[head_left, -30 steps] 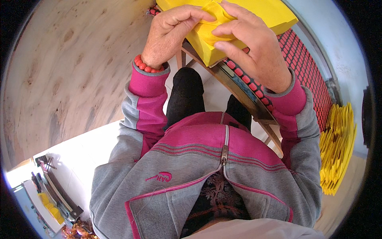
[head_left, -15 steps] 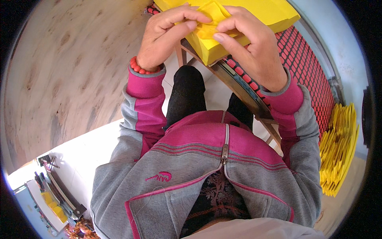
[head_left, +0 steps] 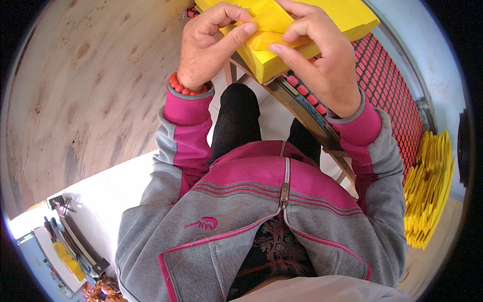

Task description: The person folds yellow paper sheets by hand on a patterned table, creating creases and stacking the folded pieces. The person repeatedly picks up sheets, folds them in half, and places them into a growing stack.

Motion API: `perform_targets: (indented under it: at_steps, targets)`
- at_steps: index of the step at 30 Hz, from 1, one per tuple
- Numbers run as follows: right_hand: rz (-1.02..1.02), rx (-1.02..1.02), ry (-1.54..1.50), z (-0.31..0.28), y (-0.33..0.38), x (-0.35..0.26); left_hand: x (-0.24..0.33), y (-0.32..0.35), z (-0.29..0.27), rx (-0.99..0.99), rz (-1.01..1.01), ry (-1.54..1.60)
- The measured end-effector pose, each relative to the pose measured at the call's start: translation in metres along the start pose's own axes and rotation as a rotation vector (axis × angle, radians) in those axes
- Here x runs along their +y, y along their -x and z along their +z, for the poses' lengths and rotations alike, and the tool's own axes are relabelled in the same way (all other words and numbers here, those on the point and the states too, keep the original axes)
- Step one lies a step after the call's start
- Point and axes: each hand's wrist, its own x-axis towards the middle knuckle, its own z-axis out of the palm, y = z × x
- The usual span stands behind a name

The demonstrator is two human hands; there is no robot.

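Observation:
A small piece of folded yellow paper (head_left: 272, 19) is held up between my two hands near the top edge of the view. My left hand (head_left: 207, 46), with a red bead bracelet at the wrist, pinches its left side between thumb and fingers. On the other side my right hand (head_left: 324, 56) grips the paper's right edge and lower fold, the thumb bent in below. Directly beneath lies a thick yellow block (head_left: 267, 64), apparently a stack of the same paper. The paper's far end is cut off by the frame.
The yellow stack rests on a red-and-black patterned surface (head_left: 385, 75) with a wooden frame. A large wooden board (head_left: 90, 100) fills the left. Folded yellow pieces (head_left: 427, 191) stand bunched at the right, beside a pale wall. At lower left is a shelf (head_left: 63, 256) with assorted items.
The paper's upper flap now shows flatter and wider between my hands. My left hand has shifted slightly right, and my right fingers have spread a little along the edge.

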Motion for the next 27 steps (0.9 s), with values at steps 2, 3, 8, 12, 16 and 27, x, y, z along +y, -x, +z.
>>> perform_targets:
  at_steps: [2,3,8,12,16,27]
  targets:
    - [-0.004,-0.039,0.021,-0.001,-0.001,0.000,0.001,0.000,0.001,0.001,-0.007,0.021]
    - [-0.018,-0.052,0.028,-0.001,-0.001,0.000,0.001,0.000,0.001,0.005,-0.017,0.029]
    - [-0.025,-0.071,-0.011,0.004,0.000,0.001,-0.004,0.002,0.001,0.051,0.001,0.008]
    - [0.064,-0.031,-0.125,0.007,0.002,0.001,-0.007,0.000,-0.005,0.010,0.058,-0.044]
    - [0.083,-0.022,-0.150,0.007,0.004,0.003,0.000,0.001,-0.011,-0.083,0.069,-0.080]
    - [0.038,0.054,-0.075,0.007,0.003,0.003,-0.003,-0.001,-0.006,-0.069,0.072,-0.058]
